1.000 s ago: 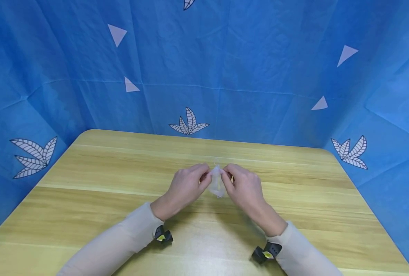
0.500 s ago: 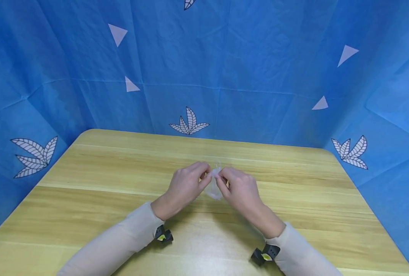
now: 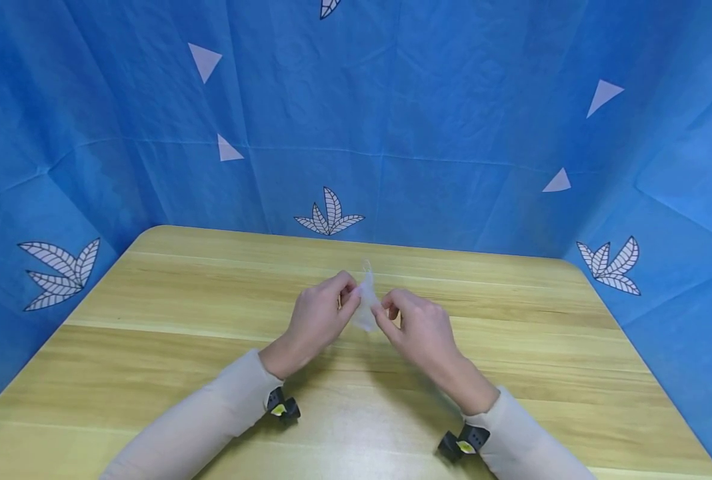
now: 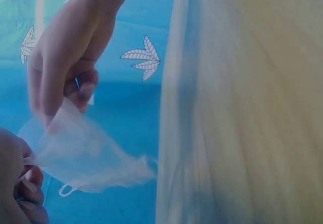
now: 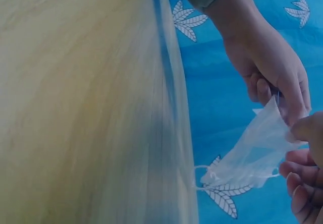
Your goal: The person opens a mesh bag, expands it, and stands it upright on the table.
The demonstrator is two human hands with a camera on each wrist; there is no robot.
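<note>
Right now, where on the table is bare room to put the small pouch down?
The wooden table is bare left of the left hand, right of the right hand, and toward the blue backdrop. Only the middle is crowded: both hands pinch the sheer pouch.

Thin translucent mesh cloth pouch (image 3: 366,308) is seen, matt; worktop (image 3: 170,313) is smooth light wood; backdrop (image 3: 440,133) is creased matt blue cloth

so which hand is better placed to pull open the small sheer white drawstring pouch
Probably the left hand: it pinches the small sheer white drawstring pouch higher, by its top. The right hand pinches its lower side edge, above the wooden table.
</note>
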